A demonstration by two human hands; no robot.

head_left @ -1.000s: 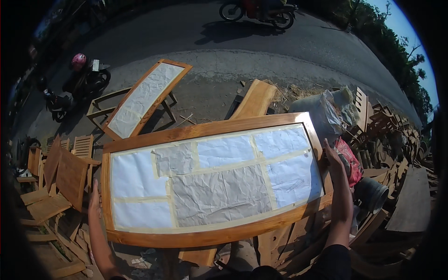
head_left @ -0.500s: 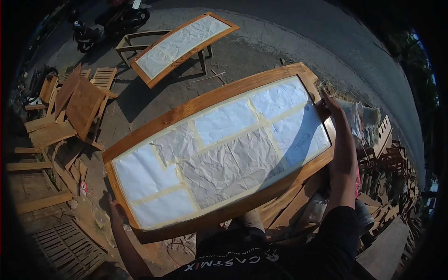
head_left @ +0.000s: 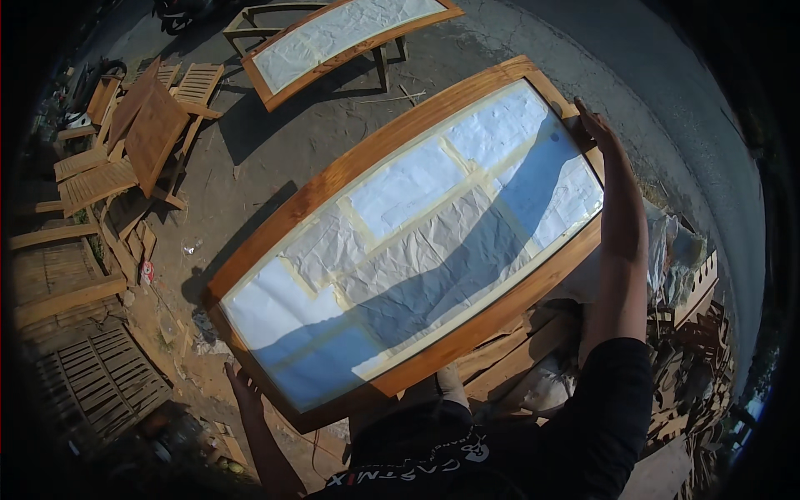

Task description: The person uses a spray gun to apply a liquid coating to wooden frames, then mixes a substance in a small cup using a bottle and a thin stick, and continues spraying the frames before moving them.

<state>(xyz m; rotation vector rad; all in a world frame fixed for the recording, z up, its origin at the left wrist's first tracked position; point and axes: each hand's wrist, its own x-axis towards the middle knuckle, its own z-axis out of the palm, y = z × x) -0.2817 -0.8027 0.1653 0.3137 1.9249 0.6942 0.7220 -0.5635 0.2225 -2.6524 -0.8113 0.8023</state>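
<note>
Both my hands hold up a large wooden-framed panel, its middle covered with taped white and crumpled grey paper. It hangs slanted in front of me, with its far right corner highest in the view. My right hand grips the right short edge, with fingers over the frame. At the near left corner, my left hand clasps the left edge; part of its fingers is hidden by the frame. A shadow crosses the paper.
A similar papered panel rests on a wooden stand beyond. Wooden chairs and slatted pieces stand at left, with a slatted panel nearer. Scrap wood is heaped at right. A road runs behind.
The panel has tilted more steeply, its left end shifting right and its far corner rising in view. The shadow now spreads across more of the paper. Both hands keep their hold.
</note>
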